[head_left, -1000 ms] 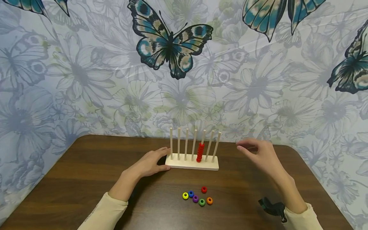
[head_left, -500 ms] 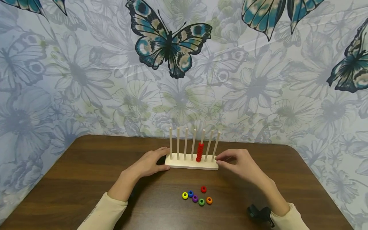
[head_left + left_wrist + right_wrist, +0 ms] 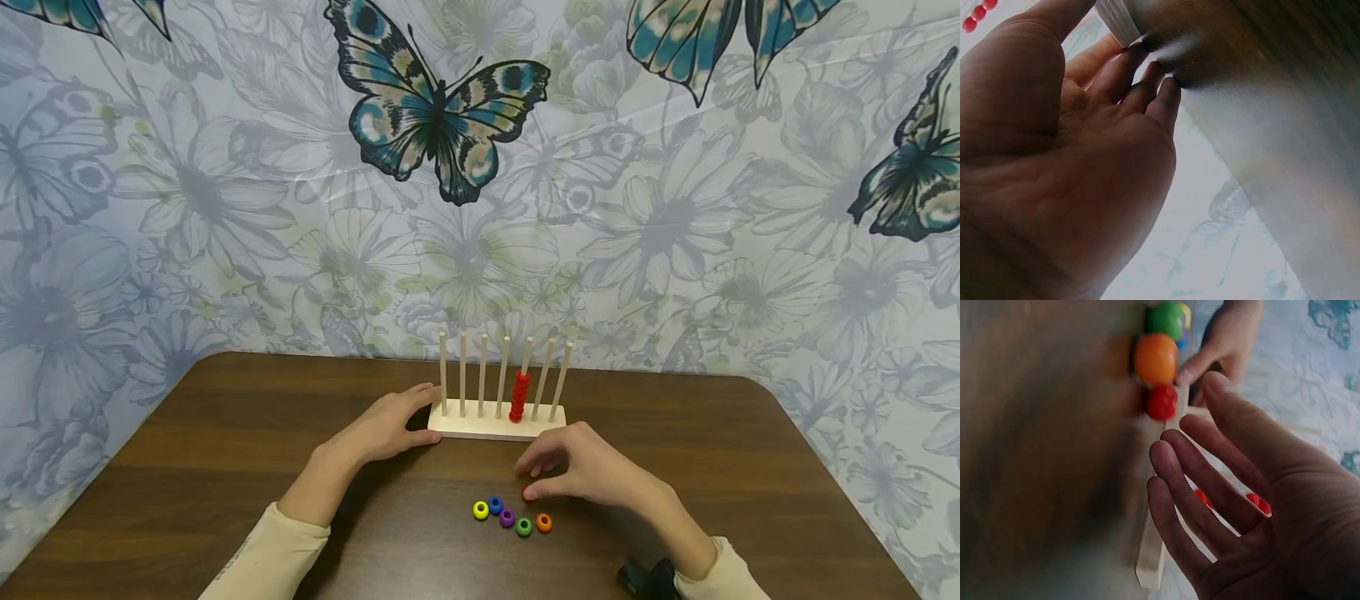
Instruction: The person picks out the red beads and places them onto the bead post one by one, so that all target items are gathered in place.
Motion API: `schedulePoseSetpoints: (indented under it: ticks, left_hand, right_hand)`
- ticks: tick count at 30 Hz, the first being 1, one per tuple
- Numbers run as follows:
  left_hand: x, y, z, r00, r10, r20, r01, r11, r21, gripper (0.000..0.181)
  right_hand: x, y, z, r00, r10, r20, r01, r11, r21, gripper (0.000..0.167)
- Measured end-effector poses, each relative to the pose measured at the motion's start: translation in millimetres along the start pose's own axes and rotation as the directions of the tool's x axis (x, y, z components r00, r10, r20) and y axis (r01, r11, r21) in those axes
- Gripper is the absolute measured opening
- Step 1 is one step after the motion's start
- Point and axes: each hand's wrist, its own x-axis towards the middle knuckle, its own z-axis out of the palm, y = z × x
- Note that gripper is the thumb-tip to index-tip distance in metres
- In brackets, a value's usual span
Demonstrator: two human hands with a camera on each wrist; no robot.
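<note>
A pale wooden peg stand (image 3: 465, 427) with several upright pegs stands near the back of the table. On one peg sits a stack of red beads (image 3: 519, 397). My left hand (image 3: 384, 427) holds the stand's left end, thumb at the front edge and fingers behind; the left wrist view shows the stand's end (image 3: 1117, 22) by those fingers. My right hand (image 3: 588, 468) hovers over a loose red bead (image 3: 527, 493), which its thumb partly covers. In the right wrist view the fingers are spread, and a gap separates them from that red bead (image 3: 1162, 402).
Loose beads lie in front of the stand: yellow (image 3: 481, 510), blue (image 3: 496, 505), purple (image 3: 507, 518), green (image 3: 523, 527) and orange (image 3: 543, 522). A butterfly-patterned cloth (image 3: 480, 250) hangs behind the brown table (image 3: 187, 467). A black wrist mount (image 3: 647, 579) sits at the right sleeve.
My right hand has swept left and toward the front, from right of the stand, past its right end, to the loose red bead. The left hand has stayed at the stand's left end.
</note>
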Motion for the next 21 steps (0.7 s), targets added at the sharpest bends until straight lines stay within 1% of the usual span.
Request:
schedulePoseSetpoints:
  ticks: [4,7,10,15,21]
  left_hand:
    - [-0.4,0.5,-0.8,1.0,-0.003,0.002,0.003,1.0,-0.007,0.067]
    - [-0.3,-0.1,-0.5,1.0,-0.006,0.005,0.006,1.0,-0.007,0.067]
    - [-0.3,-0.4,-0.2,1.0,0.002,0.002,-0.002,1.0,-0.001,0.067]
    - [-0.1,-0.6,0.1,1.0,0.009,-0.004,-0.009,1.0,-0.007,0.068]
    - [-0.7,-1.0,-0.4,1.0,0.006,-0.002,-0.006,1.0,-0.007,0.069]
  right_hand:
    - [3.3,-1.7,7.1,0.999,-0.015,0.034,0.016,0.999,-0.028,0.021]
    - [4.3,-3.0,9.9,0.999,-0.015,0.041,0.017,0.998,-0.058,0.015]
    - [4.5,-3.6,10.8,0.999,-0.013,0.043,0.016,0.997,-0.077,0.014]
    - [5.1,-2.4,10.6,0.999,-0.025,0.03,0.028,0.995,-0.093,0.016]
    - [4.8,0.6,9.7,0.999,-0.027,-0.017,0.025,0.992,-0.125,0.016]
